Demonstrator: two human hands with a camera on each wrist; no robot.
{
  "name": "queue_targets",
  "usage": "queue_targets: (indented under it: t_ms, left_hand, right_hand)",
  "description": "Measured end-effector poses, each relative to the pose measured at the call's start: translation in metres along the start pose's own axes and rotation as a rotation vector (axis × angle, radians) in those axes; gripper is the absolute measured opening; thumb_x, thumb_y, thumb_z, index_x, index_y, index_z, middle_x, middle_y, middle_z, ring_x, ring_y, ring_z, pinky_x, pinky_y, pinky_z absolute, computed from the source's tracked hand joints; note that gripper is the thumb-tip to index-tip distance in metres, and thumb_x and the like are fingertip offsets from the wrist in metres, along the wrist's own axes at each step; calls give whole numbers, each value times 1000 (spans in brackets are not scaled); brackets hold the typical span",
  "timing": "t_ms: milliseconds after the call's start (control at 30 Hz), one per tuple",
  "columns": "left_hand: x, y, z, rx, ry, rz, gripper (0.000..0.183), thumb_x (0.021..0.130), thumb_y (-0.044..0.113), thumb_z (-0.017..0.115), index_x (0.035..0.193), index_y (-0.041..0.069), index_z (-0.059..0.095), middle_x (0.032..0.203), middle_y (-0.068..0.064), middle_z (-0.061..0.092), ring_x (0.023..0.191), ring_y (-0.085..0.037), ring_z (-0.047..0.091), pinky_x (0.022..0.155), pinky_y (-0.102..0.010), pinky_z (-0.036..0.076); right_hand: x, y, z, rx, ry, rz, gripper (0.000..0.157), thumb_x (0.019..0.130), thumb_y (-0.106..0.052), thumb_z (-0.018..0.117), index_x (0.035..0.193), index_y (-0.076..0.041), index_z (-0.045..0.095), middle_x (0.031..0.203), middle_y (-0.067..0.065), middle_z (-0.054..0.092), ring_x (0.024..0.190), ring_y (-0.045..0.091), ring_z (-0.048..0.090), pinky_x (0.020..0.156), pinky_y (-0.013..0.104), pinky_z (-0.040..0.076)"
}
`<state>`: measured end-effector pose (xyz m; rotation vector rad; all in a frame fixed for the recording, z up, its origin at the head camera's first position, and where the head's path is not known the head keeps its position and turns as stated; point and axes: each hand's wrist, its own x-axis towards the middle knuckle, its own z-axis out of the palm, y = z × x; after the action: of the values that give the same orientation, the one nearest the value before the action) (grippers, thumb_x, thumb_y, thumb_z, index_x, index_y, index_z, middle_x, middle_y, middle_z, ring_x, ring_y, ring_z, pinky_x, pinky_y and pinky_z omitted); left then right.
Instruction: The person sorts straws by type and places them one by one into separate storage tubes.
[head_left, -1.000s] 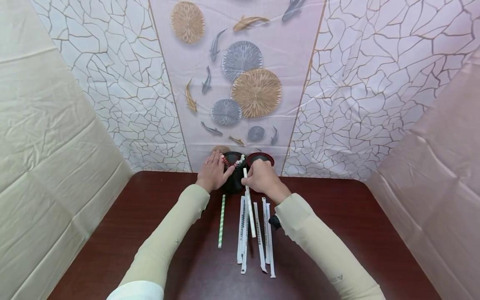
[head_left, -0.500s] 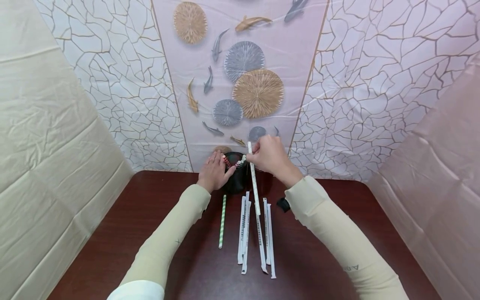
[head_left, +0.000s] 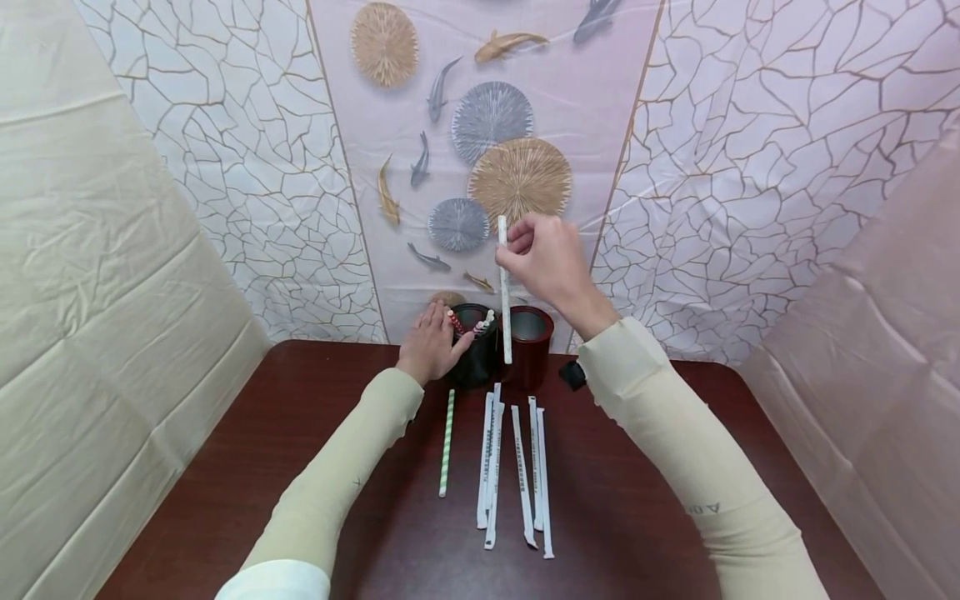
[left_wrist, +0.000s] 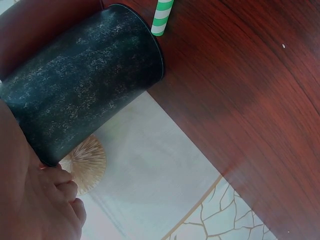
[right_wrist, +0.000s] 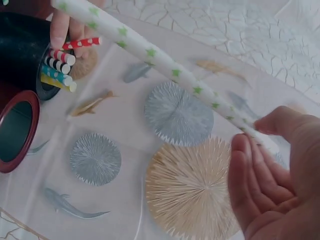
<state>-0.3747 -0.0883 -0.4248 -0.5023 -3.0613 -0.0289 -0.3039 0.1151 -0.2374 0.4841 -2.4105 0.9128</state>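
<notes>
My right hand (head_left: 551,262) pinches a white paper straw with green stars (right_wrist: 175,75) between thumb and fingers. The straw hangs almost upright above the table, its lower end in front of a dark red cup (head_left: 531,358). Beside that cup stands a black cup (head_left: 478,367) holding several patterned straws (right_wrist: 60,67), including red, black-striped, blue and yellow ones. My left hand (head_left: 432,343) holds the black cup at its left side and rim, thumb toward the front. In the left wrist view, part of that hand lies outside the frame.
A green-striped straw (head_left: 446,442) lies on the dark red-brown table (head_left: 637,483). To its right lie several white wrapped straws (head_left: 525,492). Behind the cups rises a patterned cloth backdrop (head_left: 405,275), with beige cloth (head_left: 97,292) along the side.
My right hand has risen from near the dark red cup, lifting the star-patterned straw off the table area. The red cup's opening is now uncovered. My left hand keeps its place.
</notes>
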Motion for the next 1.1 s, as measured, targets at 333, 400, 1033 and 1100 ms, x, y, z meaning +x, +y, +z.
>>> queue_targets:
  t_ms: [333,400,1033,1100]
  left_hand:
    - [-1,-3,0,-15,8,3,86,111,63,18,166,-3,22,177,-22,13,167,-34,12,135,-46,17]
    - [-1,-3,0,-16,8,6,86,111,63,18,166,-3,22,177,-22,13,167,-34,12,135,-46,17]
    - [2,-1,1,-12,20,-3,87,111,64,18,166,-4,24,177,-22,15,166,-34,14,135,-46,19]
    - [2,-1,2,-6,19,-6,87,111,64,18,166,-3,24,177,-22,15,166,-34,14,135,-46,19]
  right_hand:
    - [16,7,14,126,219,-77,18,94,-16,73,101,1,74,91,15,80,80,26,78,79,37,64]
    - [17,9,20,165,246,-93,18,94,-14,74,101,2,73,92,16,79,80,27,77,78,37,64]
    - [4,45,95,215,232,-89,14,95,-10,74,102,1,75,94,15,81,84,26,80,79,37,66]
    - [2,50,102,208,224,-87,14,95,-11,74,102,1,75,94,15,81,84,26,80,79,37,66]
